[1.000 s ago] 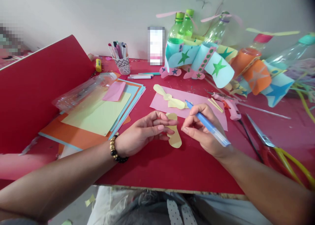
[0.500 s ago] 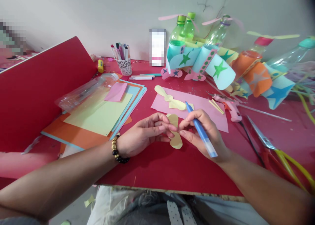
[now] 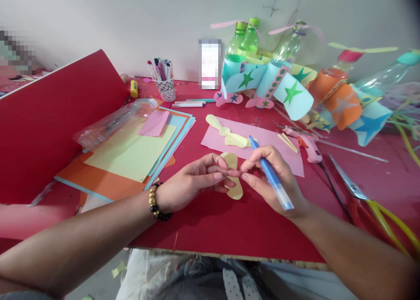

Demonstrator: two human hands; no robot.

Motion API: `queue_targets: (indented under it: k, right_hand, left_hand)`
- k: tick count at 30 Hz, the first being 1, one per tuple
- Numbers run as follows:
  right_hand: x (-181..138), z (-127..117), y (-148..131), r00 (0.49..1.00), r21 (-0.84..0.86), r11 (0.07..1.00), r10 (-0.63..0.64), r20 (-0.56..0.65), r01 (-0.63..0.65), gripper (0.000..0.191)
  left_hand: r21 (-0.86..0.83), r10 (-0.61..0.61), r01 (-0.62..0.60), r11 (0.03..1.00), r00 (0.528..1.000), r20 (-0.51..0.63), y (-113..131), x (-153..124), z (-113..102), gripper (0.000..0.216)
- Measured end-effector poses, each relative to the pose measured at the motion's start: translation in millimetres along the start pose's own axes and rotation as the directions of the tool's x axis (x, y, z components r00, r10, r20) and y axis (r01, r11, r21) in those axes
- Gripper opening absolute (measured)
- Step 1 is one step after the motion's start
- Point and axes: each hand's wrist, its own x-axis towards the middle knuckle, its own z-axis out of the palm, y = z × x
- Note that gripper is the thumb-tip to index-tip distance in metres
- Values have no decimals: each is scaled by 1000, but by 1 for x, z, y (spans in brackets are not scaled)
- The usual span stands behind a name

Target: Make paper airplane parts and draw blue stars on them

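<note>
A blue marker [image 3: 272, 177] rests in my right hand [image 3: 278, 175], slanting up past the curled index finger with its pale end low by the palm. The thumb and index tips of that hand meet the fingertips of my left hand [image 3: 200, 177]. My left fingers are loosely stretched out, and I see nothing held in them. Beneath both hands a yellow paper cutout [image 3: 234, 190] with rounded ends lies on the red table, its middle hidden by my fingers. Just beyond, a yellow paper propeller shape [image 3: 236, 139] lies on a pink paper sheet [image 3: 272, 149].
Coloured papers [image 3: 131, 160] and a clear plastic bottle [image 3: 114, 123] lie left. Behind stand a pen cup [image 3: 166, 90] and a phone [image 3: 210, 66]. Decorated bottle models [image 3: 265, 81] fill the back right. A glue gun [image 3: 308, 144] and scissors [image 3: 364, 195] lie right.
My left hand has shifted slightly right, its fingers a little straighter against the right fingertips. The marker stays in my right hand, and the papers lie as before.
</note>
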Motion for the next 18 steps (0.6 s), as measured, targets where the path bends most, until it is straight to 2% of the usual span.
queue_targets:
  k: [6,11,18]
  right_hand:
    - [0,-1,0,1000,-17,1000,8,-28,-9,26]
    - [3,-2,3,997,-11,1000,-1,-79,0,24]
    - [2,-3,4,1000,33,999,19,-6,-19,19]
  left_hand:
    - [21,2,-3,1000,999,43,-1,0,0,11]
    - [38,17,-18,999,1000,19,-1,1,-1,11]
    - [37,41,-42,998,999,5,-1,1,-2,8]
